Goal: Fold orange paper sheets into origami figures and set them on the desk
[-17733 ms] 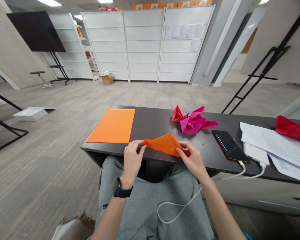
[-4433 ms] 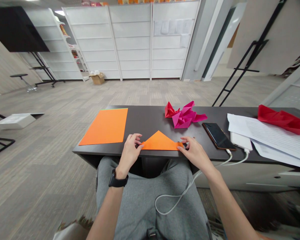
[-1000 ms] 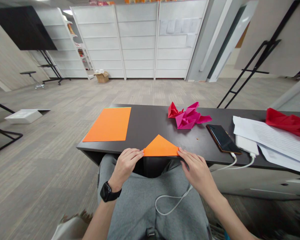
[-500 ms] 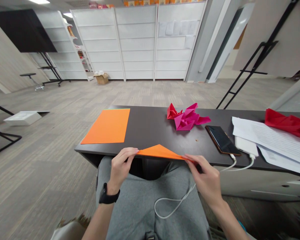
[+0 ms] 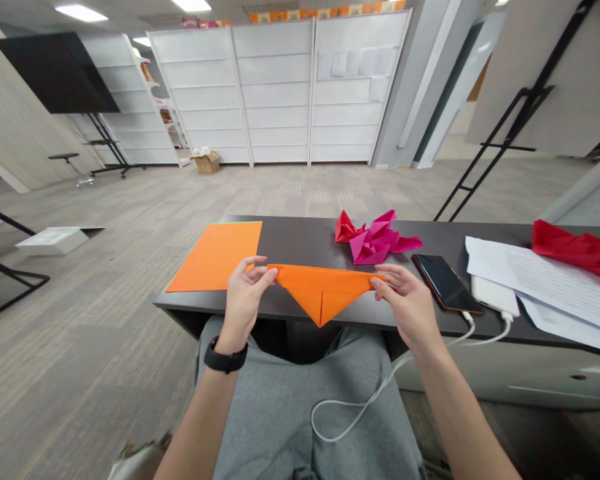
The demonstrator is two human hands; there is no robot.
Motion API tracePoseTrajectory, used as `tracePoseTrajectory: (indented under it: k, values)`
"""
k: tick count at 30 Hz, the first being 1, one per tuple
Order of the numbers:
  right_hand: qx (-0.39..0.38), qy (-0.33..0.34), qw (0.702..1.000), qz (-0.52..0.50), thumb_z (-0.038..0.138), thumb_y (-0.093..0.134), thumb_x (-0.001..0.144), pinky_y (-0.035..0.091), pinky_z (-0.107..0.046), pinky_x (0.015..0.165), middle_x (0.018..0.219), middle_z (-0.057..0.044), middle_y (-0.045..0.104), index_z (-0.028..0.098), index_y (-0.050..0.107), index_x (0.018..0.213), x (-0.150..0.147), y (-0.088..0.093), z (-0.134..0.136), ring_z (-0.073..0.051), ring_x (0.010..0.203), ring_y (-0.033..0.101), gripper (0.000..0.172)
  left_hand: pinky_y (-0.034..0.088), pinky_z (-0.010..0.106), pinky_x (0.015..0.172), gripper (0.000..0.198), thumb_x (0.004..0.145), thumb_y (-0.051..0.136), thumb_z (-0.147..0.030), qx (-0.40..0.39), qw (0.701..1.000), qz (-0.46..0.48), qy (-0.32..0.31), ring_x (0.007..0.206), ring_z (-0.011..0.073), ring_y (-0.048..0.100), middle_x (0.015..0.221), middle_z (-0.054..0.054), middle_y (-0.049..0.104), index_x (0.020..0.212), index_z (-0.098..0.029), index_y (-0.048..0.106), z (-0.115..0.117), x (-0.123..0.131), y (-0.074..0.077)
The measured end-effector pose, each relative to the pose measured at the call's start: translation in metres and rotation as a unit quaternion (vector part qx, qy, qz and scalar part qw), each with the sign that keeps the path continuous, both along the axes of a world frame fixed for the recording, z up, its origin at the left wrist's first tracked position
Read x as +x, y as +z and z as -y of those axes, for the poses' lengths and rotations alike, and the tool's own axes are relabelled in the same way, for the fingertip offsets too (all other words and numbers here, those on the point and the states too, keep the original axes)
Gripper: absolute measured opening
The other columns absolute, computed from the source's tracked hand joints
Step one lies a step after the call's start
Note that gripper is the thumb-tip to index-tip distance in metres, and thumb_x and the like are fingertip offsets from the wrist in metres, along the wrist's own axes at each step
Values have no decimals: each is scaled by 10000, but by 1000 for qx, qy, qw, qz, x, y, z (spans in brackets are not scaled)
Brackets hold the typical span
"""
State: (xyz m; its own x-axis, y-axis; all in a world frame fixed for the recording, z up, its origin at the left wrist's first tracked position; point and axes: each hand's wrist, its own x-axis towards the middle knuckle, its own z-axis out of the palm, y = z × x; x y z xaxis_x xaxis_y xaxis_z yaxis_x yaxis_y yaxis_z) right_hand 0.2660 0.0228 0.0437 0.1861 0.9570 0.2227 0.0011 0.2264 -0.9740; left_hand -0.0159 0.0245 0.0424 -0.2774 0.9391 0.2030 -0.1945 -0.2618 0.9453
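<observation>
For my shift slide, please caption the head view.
Left hand and right hand hold folded orange paper by its ends, tip toward the lap.

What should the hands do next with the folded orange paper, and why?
Maybe lay the folded paper flat on the table. The left hand and right hand pinch its two ends, and its tip points toward the lap, so a firm surface under it would probably help keep its folds neat.

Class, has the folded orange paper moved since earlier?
Yes: against the desk, the folded orange paper has turned, its tip now toward the near edge, not the far.
</observation>
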Motion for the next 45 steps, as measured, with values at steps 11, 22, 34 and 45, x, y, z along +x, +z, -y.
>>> tracePoseTrajectory:
  k: [11, 22, 34, 45]
  values:
    - [-117, 54, 992, 4, 411, 887, 516, 397, -238, 490, 670, -20, 717, 160, 657, 998, 10, -37, -45, -136, 564, 595, 590, 492, 234, 596, 442, 600, 858, -347, -81, 995, -49, -26, 579, 110, 623, 675, 15, 692, 922, -113, 666, -40, -5, -45]
    - [-94, 42, 995, 8, 480, 895, 518, 428, -267, 542, 706, -61, 739, 168, 699, 862, 9, -43, -41, -177, 644, 649, 504, 501, 243, 610, 353, 620, 848, -360, -62, 997, -45, -19, 603, 125, 635, 693, 29, 707, 830, -136, 675, -38, -4, -49]
    - [-85, 37, 996, 11, 525, 875, 567, 470, -277, 574, 791, -79, 752, 165, 741, 884, 11, -49, -43, -193, 715, 670, 498, 483, 233, 618, 302, 676, 809, -367, -51, 997, -52, -11, 612, 110, 602, 709, 16, 676, 806, -142, 655, -36, -2, -46]
    - [-94, 29, 995, 10, 533, 883, 546, 466, -271, 544, 763, -78, 746, 166, 746, 832, 10, -48, -45, -177, 674, 650, 485, 478, 235, 610, 293, 691, 797, -369, -49, 997, -59, -12, 604, 111, 593, 699, 8, 660, 802, -149, 638, -36, -1, -47]
